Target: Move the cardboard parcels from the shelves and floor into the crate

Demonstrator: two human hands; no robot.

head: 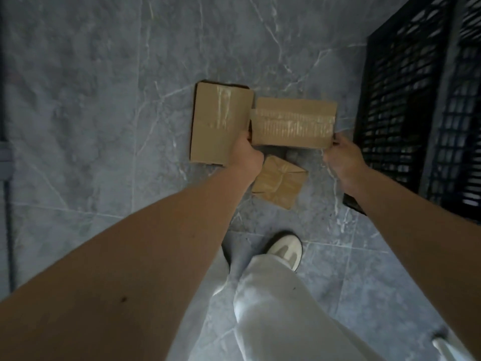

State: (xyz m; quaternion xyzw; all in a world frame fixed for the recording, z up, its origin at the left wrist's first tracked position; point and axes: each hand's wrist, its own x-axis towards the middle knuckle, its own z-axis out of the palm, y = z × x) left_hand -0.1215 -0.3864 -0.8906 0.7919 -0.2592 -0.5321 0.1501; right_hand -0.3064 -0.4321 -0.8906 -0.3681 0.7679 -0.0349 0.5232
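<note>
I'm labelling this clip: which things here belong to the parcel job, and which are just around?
Job: wide taped brown cardboard parcel, held by left hand and right hand; tall brown cardboard parcel; small square brown parcel; black slatted plastic crate.
Around: grey marble floor tiles; white shoe.

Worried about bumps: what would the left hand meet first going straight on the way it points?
The left hand would meet the wide parcel it grips by the end; the taller parcel beside it looks lower, depth unclear.
</note>
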